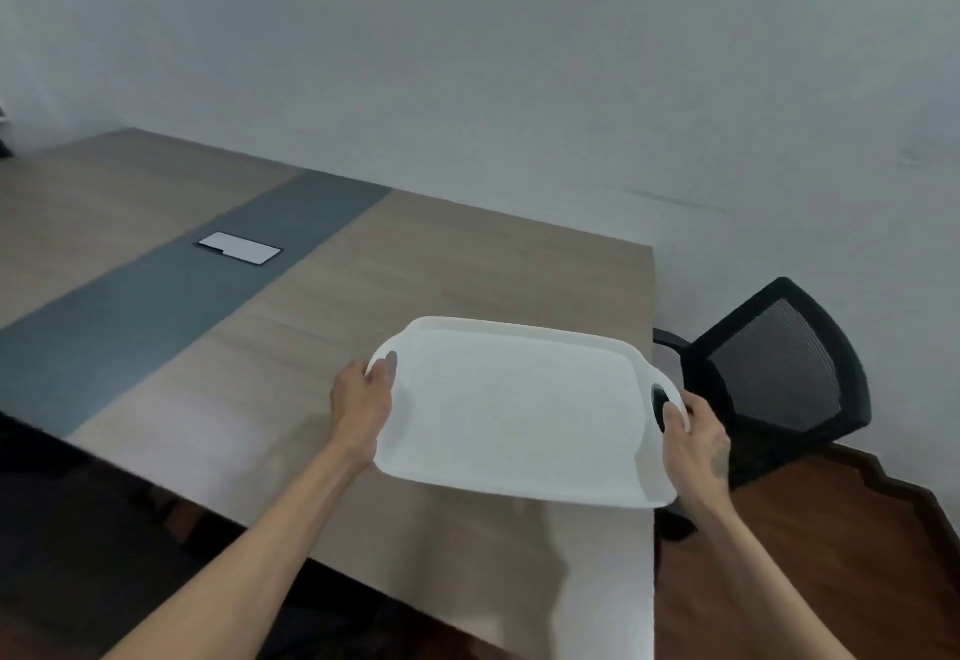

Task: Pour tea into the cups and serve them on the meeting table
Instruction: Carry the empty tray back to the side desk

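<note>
Here both hands (363,399) (696,438) hold a white tray (519,415) above the table (467,274).

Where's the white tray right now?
Head view, centre-right: the white tray is gripped at both handles by the left hand and right hand, over the meeting table, just left of the black mesh chair.

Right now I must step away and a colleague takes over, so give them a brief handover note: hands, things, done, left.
The left hand grips the left handle of the white tray; the right hand grips its right handle.
The tray is empty, held over the meeting table near the corner by the black chair.
No cups or teapot in view; none served on the visible tabletop.
Likely left: fetch cups, pour tea, serve.
</note>
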Demonstrator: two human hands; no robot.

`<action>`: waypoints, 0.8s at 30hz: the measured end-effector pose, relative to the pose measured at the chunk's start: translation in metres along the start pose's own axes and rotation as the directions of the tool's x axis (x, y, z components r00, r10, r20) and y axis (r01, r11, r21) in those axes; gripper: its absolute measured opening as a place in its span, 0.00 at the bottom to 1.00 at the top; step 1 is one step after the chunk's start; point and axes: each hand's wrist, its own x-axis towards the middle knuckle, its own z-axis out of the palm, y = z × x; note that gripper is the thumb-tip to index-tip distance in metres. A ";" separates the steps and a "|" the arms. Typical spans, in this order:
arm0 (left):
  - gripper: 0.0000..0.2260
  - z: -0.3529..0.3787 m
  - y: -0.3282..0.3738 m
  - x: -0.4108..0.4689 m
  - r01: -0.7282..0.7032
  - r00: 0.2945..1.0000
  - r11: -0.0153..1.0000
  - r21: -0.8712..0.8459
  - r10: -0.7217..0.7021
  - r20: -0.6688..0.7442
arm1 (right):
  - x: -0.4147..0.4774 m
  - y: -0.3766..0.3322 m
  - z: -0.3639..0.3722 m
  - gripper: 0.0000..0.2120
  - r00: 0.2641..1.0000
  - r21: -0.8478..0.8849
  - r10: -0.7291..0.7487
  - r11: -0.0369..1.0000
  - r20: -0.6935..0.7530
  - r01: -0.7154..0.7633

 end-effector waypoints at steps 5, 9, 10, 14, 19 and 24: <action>0.15 -0.048 0.009 0.007 0.009 0.994 0.997 -0.071 -0.017 -0.108 | 0.016 -0.046 0.036 0.19 0.994 0.077 -0.067 0.995 0.084 0.061; 0.16 -0.098 0.007 0.012 0.018 0.976 0.993 -0.117 -0.043 -0.211 | 0.011 -0.084 0.076 0.21 0.980 0.127 -0.124 0.986 0.157 0.104; 0.15 -0.113 0.006 0.013 0.027 0.967 0.992 -0.125 -0.057 -0.246 | 0.008 -0.096 0.088 0.20 0.972 0.131 -0.144 0.984 0.183 0.121; 0.18 -0.170 0.005 0.013 0.029 0.931 0.993 -0.116 -0.069 -0.360 | -0.007 -0.138 0.133 0.17 0.936 0.133 -0.204 0.976 0.287 0.172; 0.14 -0.249 -0.004 0.017 0.058 0.875 0.994 -0.095 -0.097 -0.474 | -0.046 -0.187 0.195 0.14 0.871 0.161 -0.278 0.959 0.405 0.232; 0.13 -0.334 -0.016 0.033 0.091 0.831 0.991 -0.093 -0.127 -0.542 | -0.096 -0.235 0.261 0.16 0.837 0.187 -0.302 0.952 0.457 0.241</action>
